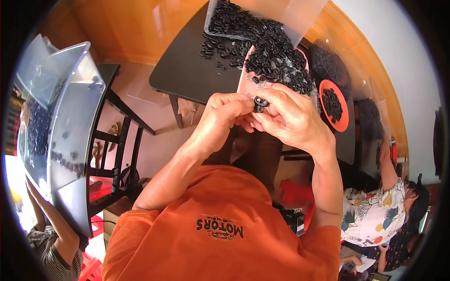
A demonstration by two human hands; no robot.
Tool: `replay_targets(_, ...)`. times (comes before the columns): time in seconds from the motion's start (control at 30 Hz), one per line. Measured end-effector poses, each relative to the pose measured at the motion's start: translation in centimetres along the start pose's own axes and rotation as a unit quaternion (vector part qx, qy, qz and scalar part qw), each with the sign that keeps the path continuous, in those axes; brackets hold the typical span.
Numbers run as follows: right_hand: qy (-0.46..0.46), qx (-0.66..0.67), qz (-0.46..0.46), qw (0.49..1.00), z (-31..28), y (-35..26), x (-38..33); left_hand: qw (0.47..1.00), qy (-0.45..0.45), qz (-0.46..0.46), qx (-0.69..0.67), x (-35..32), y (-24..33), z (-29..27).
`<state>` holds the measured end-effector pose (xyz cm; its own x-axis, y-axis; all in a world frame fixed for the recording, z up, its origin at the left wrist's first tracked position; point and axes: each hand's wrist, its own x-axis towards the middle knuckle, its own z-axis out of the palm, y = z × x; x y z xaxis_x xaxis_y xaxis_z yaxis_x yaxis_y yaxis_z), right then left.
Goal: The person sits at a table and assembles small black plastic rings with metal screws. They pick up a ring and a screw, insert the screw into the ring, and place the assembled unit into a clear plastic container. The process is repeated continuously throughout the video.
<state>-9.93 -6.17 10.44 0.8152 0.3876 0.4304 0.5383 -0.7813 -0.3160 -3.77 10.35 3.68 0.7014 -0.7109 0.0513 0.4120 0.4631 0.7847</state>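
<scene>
My left hand point(220, 114) and my right hand point(295, 117) meet in front of me, both closed in a pinch. Between their fingertips is a small black part with round openings point(260, 104), looking like plastic rings joined together. Its finer details are too small to make out. Just beyond my hands, a pink tray point(242, 83) bears a heap of similar black parts point(276, 58), with bits of clear plastic among them. The tray rests on a dark table point(187, 61).
More black parts spill from a clear plastic bin point(293, 21) at the far side. An orange-red plate point(345, 119) of black parts stands to the right. On the left, another dark table holds a clear bin point(70, 70). Other people sit at the lower left and right.
</scene>
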Motion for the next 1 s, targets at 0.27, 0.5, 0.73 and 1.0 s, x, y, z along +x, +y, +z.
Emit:
replay_targets(0.27,-0.025,-0.005,0.062,0.998,-0.5,2.9,-2.2,0.998,-0.026,-0.059,0.020,3.3,-1.6,0.3)
replay_targets(0.5,0.174,0.037,0.160,0.971,1.6,4.9,-3.3,0.999,0.052,0.002,-0.012,5.9,-3.4,2.2)
replay_targets(0.73,0.288,0.132,0.227,0.921,3.9,6.0,-3.4,0.995,0.078,0.001,-0.058,8.1,-4.7,3.0)
replay_targets(1.0,0.237,0.318,0.313,0.863,3.9,6.2,-5.4,0.996,0.059,-0.067,0.004,8.7,-5.5,1.8)
